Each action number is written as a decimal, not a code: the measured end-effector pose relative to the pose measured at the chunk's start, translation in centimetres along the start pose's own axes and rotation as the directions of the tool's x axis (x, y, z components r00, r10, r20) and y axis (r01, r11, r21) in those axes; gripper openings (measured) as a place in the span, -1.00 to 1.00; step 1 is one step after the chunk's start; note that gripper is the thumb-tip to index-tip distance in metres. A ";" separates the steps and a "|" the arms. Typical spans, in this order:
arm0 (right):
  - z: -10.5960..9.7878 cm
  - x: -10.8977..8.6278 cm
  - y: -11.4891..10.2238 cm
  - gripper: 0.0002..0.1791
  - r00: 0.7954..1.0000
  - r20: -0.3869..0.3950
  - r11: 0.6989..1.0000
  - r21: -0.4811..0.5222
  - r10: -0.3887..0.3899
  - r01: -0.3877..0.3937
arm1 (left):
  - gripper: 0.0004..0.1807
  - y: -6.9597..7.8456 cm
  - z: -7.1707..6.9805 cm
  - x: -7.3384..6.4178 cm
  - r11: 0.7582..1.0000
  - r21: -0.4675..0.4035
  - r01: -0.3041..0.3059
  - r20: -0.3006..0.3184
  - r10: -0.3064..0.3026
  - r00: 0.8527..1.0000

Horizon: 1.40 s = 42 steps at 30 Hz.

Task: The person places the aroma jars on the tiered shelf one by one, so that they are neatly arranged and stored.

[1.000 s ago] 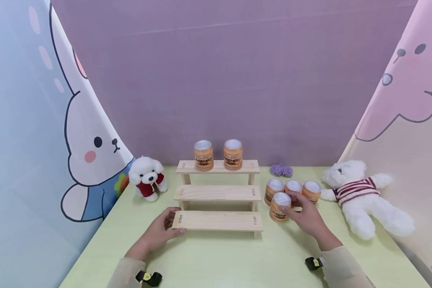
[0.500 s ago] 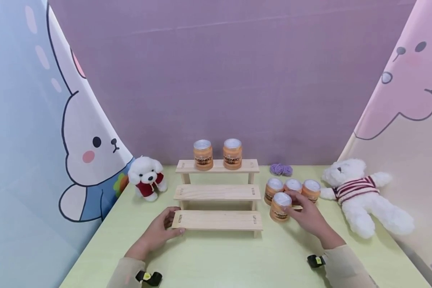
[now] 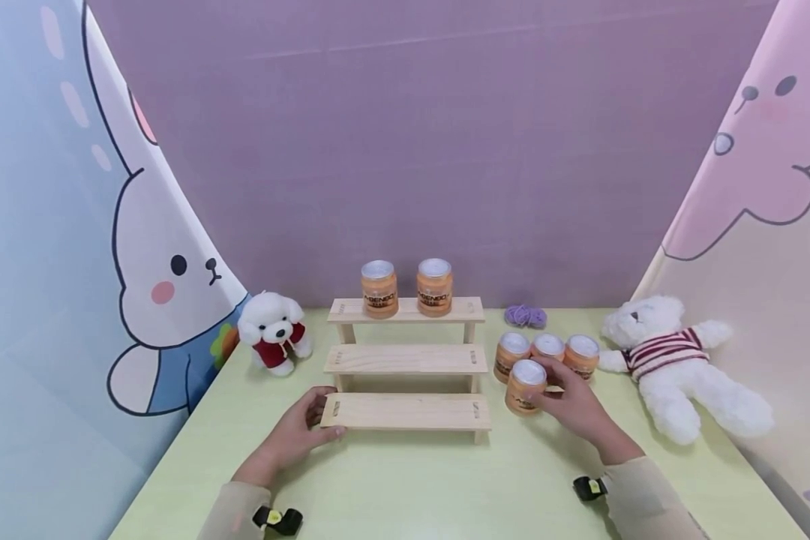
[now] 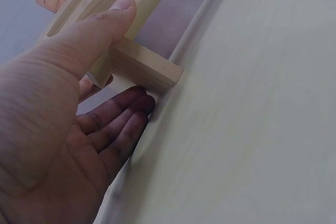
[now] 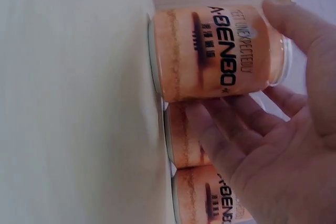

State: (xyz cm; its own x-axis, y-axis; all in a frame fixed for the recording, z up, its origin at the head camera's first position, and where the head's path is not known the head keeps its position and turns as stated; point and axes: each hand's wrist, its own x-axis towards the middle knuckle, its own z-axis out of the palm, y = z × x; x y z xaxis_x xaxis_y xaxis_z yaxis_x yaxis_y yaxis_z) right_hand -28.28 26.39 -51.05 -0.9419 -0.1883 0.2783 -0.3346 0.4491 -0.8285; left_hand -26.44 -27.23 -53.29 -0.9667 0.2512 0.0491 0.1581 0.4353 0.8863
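A three-step wooden display stand (image 3: pixel 405 411) stands mid-table. My left hand (image 3: pixel 295 439) grips the left end of its lowest board; in the left wrist view the thumb (image 4: pixel 124 11) lies over the board, and the other fingers (image 4: pixel 137 114) are beside the leg. My right hand (image 3: pixel 570 401) holds the front orange can (image 3: pixel 523 397), right of the stand, between thumb and fingers. Its dark lettering shows in the right wrist view, where the can (image 5: pixel 218 53) appears close to the tabletop. Behind it are three matching cans, among them a left one (image 3: pixel 505 367) and a right one (image 3: pixel 583 364).
Two more orange cans, one left (image 3: pixel 379 289) and one right (image 3: pixel 435 287), stand on the top board. A white toy dog (image 3: pixel 270 319) sits left of the stand. Purple yarn (image 3: pixel 525 316) lies behind the can group, and a white teddy bear (image 3: pixel 675 375) lies to the right.
The head view has drifted very slightly. Both hands keep nearly the same places, one on the stand and one on the front can.
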 end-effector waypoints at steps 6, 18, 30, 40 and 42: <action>0.1 0.1 0.1 -0.14 0.999 0.007 0.999 -0.015 0.040 -0.040 | -0.21 0.2 0.0 -0.2 1.000 0.005 -0.017 0.008 0.017 1.000; 0.2 0.0 -0.1 -0.16 0.999 0.002 0.999 -0.025 0.032 -0.032 | -0.22 0.6 0.1 -0.4 1.000 -0.005 -0.022 0.006 0.023 1.000; 0.2 -0.1 -0.1 -0.16 1.000 -0.018 0.999 -0.024 0.024 -0.024 | -0.21 0.4 0.0 -0.3 0.999 -0.005 -0.035 0.006 0.035 0.999; 0.6 -0.2 0.5 -0.19 0.997 -0.075 0.998 -0.058 -0.006 0.001 | -0.22 0.2 0.1 -0.4 0.999 -0.015 -0.041 0.008 0.042 0.999; 0.6 -0.2 0.4 -0.18 0.996 -0.091 0.998 -0.060 -0.018 0.013 | -0.22 0.3 0.1 -0.4 0.999 -0.018 -0.042 0.009 0.042 0.999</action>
State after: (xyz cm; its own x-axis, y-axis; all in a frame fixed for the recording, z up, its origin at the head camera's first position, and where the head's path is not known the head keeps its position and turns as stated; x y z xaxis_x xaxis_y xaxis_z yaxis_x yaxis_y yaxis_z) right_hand -28.19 26.04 -51.73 -0.9346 -0.1166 0.3361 -0.3478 0.4981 -0.7943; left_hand -26.03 -27.11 -53.07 -0.9573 0.2771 0.0826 0.1952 0.4088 0.8915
